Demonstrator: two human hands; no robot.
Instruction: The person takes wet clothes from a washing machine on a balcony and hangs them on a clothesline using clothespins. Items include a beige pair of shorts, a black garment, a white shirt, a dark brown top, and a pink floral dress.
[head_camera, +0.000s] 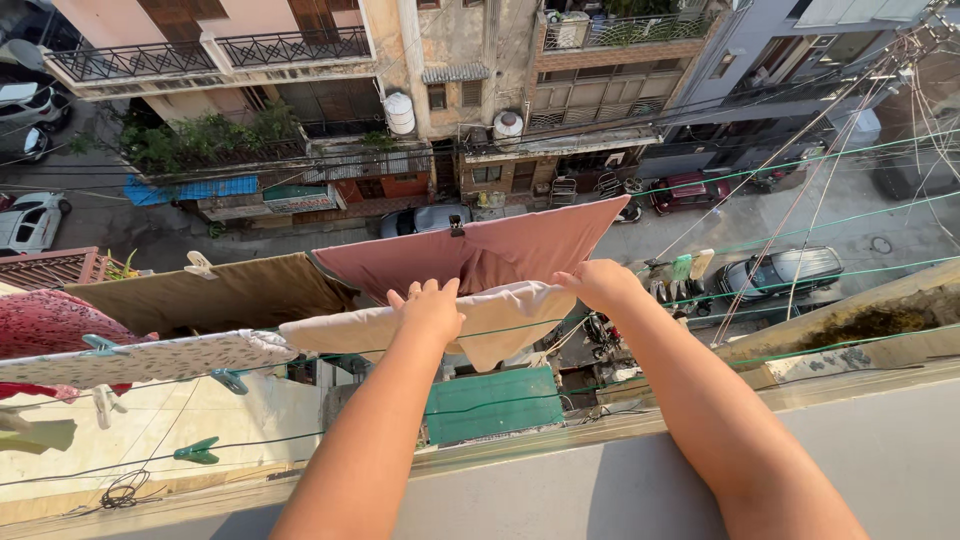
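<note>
Matt cream cloth (500, 315), matt mauve cloth (480, 258), glossy green plastic peg (197, 451), smooth grey ledge (880, 450).

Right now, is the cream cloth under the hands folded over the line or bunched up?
Folded over the line. The cream cloth drapes across the green line, with both hands resting on its top edge.

no packages, labels, signs or screens in view

no package, label, sign or screen can be made out anywhere in the head view. a flat light strip sits on the house front below the blue awning (190, 188), at the far side of the street, too small and blurred to tell whether it is a signboard.
</note>
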